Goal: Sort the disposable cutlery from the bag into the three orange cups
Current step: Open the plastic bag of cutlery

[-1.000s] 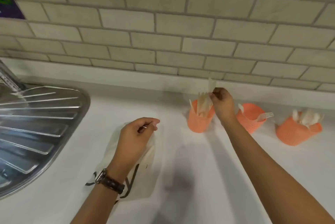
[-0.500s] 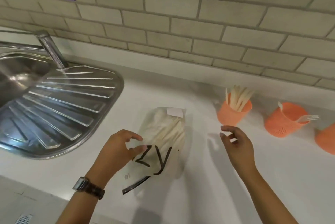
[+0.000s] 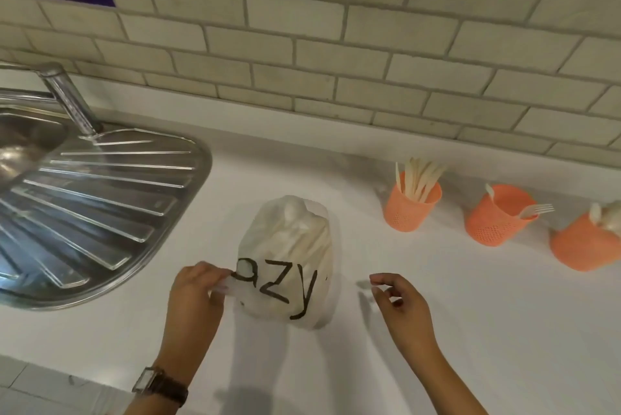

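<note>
Pinching the bag [image 3: 289,256] edge (near its opening), left hand [image 3: 196,300] grips plastic. Right hand [image 3: 401,305] hovers beside it, fingers loosely curled, holding nothing.

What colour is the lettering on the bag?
Black, on the translucent white bag; the head view shows it.

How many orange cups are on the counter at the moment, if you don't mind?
3, in a row right of the bag: the left cup, the middle cup, and the right cup, partly cut off by the frame edge.
</note>
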